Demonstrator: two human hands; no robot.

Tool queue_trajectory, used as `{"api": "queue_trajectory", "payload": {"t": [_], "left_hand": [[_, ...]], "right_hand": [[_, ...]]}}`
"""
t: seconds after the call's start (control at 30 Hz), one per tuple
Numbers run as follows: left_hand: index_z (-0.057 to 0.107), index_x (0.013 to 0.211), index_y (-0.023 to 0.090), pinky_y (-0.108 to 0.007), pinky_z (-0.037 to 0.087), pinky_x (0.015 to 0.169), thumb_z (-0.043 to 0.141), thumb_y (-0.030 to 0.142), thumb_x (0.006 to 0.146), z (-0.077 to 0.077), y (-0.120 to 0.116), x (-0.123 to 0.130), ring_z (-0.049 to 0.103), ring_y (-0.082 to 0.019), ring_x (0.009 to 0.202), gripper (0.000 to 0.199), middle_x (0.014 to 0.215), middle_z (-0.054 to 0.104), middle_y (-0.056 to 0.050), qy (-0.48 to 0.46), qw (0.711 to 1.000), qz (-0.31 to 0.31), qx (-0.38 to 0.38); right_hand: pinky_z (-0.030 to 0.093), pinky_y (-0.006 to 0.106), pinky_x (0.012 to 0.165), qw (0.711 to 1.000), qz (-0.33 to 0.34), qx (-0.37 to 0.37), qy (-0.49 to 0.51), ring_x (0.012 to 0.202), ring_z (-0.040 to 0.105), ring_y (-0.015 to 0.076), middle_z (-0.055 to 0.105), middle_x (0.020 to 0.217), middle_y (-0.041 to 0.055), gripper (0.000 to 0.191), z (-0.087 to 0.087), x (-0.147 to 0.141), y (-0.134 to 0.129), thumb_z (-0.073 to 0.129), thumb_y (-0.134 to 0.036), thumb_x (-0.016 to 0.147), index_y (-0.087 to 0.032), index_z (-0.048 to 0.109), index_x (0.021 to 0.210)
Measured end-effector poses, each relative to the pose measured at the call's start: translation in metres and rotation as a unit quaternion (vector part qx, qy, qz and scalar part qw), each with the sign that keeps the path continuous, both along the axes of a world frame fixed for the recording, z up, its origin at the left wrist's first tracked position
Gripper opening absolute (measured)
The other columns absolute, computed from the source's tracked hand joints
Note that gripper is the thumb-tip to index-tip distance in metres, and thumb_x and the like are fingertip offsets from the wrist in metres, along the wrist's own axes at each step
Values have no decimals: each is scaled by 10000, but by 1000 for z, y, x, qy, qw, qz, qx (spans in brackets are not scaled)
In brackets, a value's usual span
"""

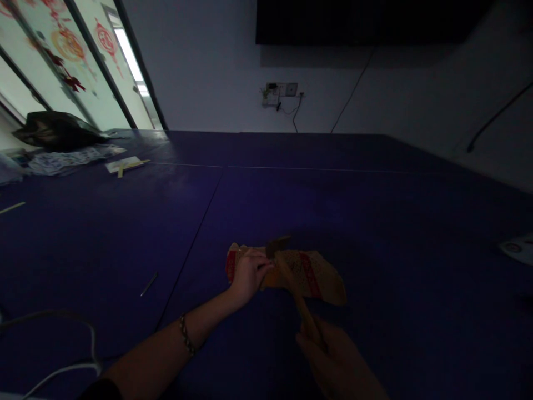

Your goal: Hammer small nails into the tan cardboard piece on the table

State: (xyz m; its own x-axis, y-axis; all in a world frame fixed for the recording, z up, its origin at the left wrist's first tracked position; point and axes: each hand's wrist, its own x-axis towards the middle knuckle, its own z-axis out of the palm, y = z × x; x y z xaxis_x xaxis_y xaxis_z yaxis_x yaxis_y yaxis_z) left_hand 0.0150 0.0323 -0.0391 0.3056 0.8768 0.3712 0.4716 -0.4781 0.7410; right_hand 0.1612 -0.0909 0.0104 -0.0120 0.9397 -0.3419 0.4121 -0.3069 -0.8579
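Note:
A tan patterned cloth piece with red bands (pixel 328 278) lies on the dark blue table (pixel 375 211). Over its left part is my left hand (pixel 249 273), with thumb and fingertips pinched together close to the hammer's head; what they pinch is too small and dark to name. My right hand (pixel 333 353) is wrapped round the wooden handle of a hammer (pixel 300 303). The hammer's dark head rests over or just above the cloth, right beside my left fingertips; whether it touches is unclear.
A thin pen-like stick (pixel 149 284) lies left of my left arm. White cables (pixel 94 339) curve at the lower left. Papers (pixel 69 160), a black bag (pixel 60 130) and a white pad (pixel 124 164) sit at the far left. A white object (pixel 518 249) is at the right edge.

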Motion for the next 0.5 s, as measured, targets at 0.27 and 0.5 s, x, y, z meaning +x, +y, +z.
{"api": "queue_trajectory", "payload": {"t": [0.27, 0.5], "left_hand": [[673, 631, 163, -315, 433, 769, 605, 127, 708, 0, 0, 0, 560, -179, 829, 108, 795, 657, -40, 20, 1000, 2, -14], [655, 563, 167, -314, 426, 783, 598, 63, 684, 0, 1, 2, 538, -176, 858, 169, 795, 640, -28, 39, 999, 28, -20]], "right_hand": [[294, 242, 484, 998, 36, 7, -60, 507, 398, 118, 458, 549, -13, 162, 10, -1, -2, 450, -326, 675, -181, 471, 607], [321, 230, 490, 997, 50, 3, -52, 527, 434, 121, 499, 578, -9, 192, 14, 3, -7, 454, -350, 699, -170, 517, 672]]}}
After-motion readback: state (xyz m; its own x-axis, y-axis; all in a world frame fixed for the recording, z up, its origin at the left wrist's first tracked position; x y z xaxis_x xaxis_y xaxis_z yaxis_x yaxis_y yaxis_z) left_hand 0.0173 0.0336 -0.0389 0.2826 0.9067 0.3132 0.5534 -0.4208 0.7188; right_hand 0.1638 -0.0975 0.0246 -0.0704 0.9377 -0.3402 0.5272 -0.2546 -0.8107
